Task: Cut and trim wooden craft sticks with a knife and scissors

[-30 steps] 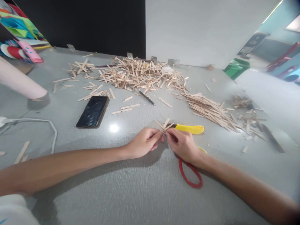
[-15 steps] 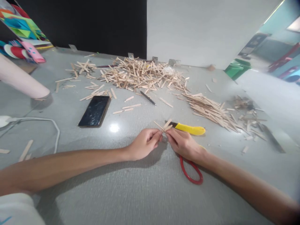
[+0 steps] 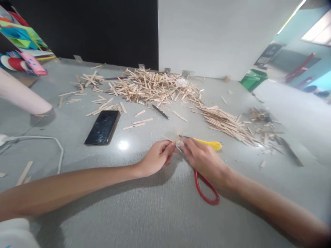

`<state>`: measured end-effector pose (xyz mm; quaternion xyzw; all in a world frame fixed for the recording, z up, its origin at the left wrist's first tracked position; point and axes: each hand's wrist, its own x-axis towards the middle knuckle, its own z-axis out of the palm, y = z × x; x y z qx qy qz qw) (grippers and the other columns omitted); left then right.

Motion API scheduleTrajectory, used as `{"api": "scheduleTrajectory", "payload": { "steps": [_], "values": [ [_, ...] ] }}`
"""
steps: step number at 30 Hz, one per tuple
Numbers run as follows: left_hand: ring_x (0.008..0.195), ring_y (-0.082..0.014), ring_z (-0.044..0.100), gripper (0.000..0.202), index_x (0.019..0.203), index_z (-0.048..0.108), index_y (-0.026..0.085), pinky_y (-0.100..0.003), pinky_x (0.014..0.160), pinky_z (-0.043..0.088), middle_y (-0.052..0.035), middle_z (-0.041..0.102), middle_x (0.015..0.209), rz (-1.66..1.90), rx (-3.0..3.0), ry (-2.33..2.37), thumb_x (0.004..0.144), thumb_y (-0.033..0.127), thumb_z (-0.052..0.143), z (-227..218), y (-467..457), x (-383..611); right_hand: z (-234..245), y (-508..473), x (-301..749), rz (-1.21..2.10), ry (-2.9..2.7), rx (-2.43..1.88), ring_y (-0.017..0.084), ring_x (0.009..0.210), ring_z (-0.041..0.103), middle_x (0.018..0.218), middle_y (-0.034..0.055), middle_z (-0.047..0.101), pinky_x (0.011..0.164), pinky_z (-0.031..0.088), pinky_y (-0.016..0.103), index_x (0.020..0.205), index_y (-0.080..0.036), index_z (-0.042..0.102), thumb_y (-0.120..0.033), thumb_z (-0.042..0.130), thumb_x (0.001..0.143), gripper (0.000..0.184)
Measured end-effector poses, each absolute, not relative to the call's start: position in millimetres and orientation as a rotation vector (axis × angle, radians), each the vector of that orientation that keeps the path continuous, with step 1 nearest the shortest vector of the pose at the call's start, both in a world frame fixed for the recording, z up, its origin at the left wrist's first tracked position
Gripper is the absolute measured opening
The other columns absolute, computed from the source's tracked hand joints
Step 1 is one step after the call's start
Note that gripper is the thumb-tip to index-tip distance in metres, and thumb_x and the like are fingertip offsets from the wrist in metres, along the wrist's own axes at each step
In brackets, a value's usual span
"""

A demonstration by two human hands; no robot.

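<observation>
My left hand is closed, pinching a thin wooden craft stick between thumb and fingers. Close beside it is my right hand, with its fingers bent down near the left fingertips. They are blurred, and I cannot make out whether they grip anything. Under and behind the right hand lies a yellow-handled utility knife, its dark tip showing past the fingers. A red loop handle sticks out below the right wrist; the rest of that tool is hidden.
A large heap of craft sticks lies at the back, with a neater pile of sticks to the right. A phone, a black pen, a white cable and a metal blade also rest on the table.
Half a second ago both hands pinched crossed sticks together. My right fingers have since shifted and loosened somewhat, while the left still holds a stick. The view has turned slightly.
</observation>
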<state>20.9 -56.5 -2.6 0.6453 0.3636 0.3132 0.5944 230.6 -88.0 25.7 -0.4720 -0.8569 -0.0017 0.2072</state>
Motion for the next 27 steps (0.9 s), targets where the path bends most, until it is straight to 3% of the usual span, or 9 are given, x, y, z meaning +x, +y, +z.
{"api": "scheduleTrajectory", "payload": {
  "steps": [2, 6, 9, 12, 14, 17, 20, 23, 27],
  "values": [
    [0.042, -0.0087, 0.038, 0.044, 0.086, 0.053, 0.021, -0.02, 0.044, 0.031, 0.0089, 0.046, 0.051, 0.766, 1.522, 0.87, 0.112, 0.055, 0.042, 6, -57, 19, 47, -99, 235, -0.09, -2.406, -1.626, 0.024, 0.073, 0.071, 0.089, 0.0102, 0.074, 0.058, 0.042, 0.031, 0.1, -0.018, 0.065, -0.023, 0.06, 0.107, 0.01],
    [0.047, -0.0091, 0.041, 0.041, 0.083, 0.05, 0.021, -0.021, 0.049, 0.034, 0.0074, 0.049, 0.056, 0.802, 1.588, 0.886, 0.113, 0.048, 0.043, 31, -63, 13, 63, -129, 240, -0.047, -2.7, -1.905, 0.025, 0.062, 0.071, 0.078, 0.0104, 0.074, 0.05, 0.034, 0.032, 0.085, -0.018, 0.066, -0.022, 0.077, 0.094, 0.015],
    [0.049, -0.0095, 0.041, 0.04, 0.081, 0.047, 0.022, -0.023, 0.051, 0.035, 0.0072, 0.048, 0.057, 0.805, 1.65, 0.868, 0.114, 0.043, 0.04, 46, -68, 9, 55, -146, 236, -0.05, -2.756, -1.967, 0.024, 0.06, 0.072, 0.079, 0.0113, 0.074, 0.049, 0.036, 0.032, 0.087, -0.016, 0.067, -0.003, 0.07, 0.09, 0.014],
    [0.05, -0.01, 0.042, 0.042, 0.077, 0.044, 0.023, -0.025, 0.052, 0.034, 0.0065, 0.047, 0.058, 0.826, 1.756, 0.862, 0.115, 0.039, 0.037, 56, -72, 5, 46, -152, 236, -0.029, -2.72, -1.986, 0.027, 0.071, 0.076, 0.09, 0.0154, 0.076, 0.053, 0.043, 0.033, 0.092, -0.016, 0.067, 0.006, 0.061, 0.089, 0.023],
    [0.052, -0.0106, 0.041, 0.041, 0.077, 0.043, 0.023, -0.026, 0.053, 0.033, 0.0063, 0.045, 0.059, 0.845, 1.81, 0.859, 0.115, 0.036, 0.036, 61, -73, 2, 43, -155, 244, 0.052, -2.671, -2.011, 0.029, 0.077, 0.078, 0.094, 0.0172, 0.076, 0.055, 0.046, 0.033, 0.096, -0.015, 0.066, 0.003, 0.06, 0.092, 0.02],
    [0.053, -0.0114, 0.039, 0.04, 0.078, 0.042, 0.023, -0.027, 0.052, 0.031, 0.0063, 0.042, 0.061, 0.862, 1.826, 0.847, 0.115, 0.037, 0.036, 68, -74, -3, 41, -162, 262, 0.249, -2.59, -1.916, 0.026, 0.073, 0.074, 0.093, 0.0129, 0.075, 0.058, 0.048, 0.032, 0.101, -0.017, 0.064, -0.002, 0.06, 0.092, 0.018],
    [0.054, -0.0119, 0.039, 0.039, 0.077, 0.04, 0.024, -0.028, 0.051, 0.03, 0.0058, 0.041, 0.062, 0.889, 1.808, 0.868, 0.114, 0.037, 0.037, 73, -76, -6, 37, -172, 271, 0.362, -2.554, -1.713, 0.024, 0.08, 0.071, 0.1, 0.0098, 0.073, 0.069, 0.053, 0.033, 0.103, -0.02, 0.062, 0.001, 0.059, 0.078, 0.033],
    [0.054, -0.012, 0.038, 0.039, 0.077, 0.04, 0.024, -0.028, 0.05, 0.03, 0.0056, 0.04, 0.062, 0.93, 1.801, 0.886, 0.114, 0.037, 0.038, 76, -78, -7, 31, -178, 268, 0.367, -2.472, -1.774, 0.024, 0.086, 0.069, 0.103, 0.0114, 0.072, 0.073, 0.055, 0.033, 0.095, -0.02, 0.061, 0.005, 0.053, 0.068, 0.038],
    [0.054, -0.0117, 0.036, 0.04, 0.076, 0.041, 0.024, -0.027, 0.049, 0.03, 0.0053, 0.04, 0.062, 0.979, 1.789, 0.915, 0.114, 0.038, 0.039, 80, -82, -9, 27, -171, 268, 0.358, -2.211, -1.864, 0.021, 0.074, 0.063, 0.085, 0.0048, 0.069, 0.067, 0.05, 0.031, 0.088, -0.022, 0.058, -0.003, 0.057, 0.079, 0.021]
  ]
}}
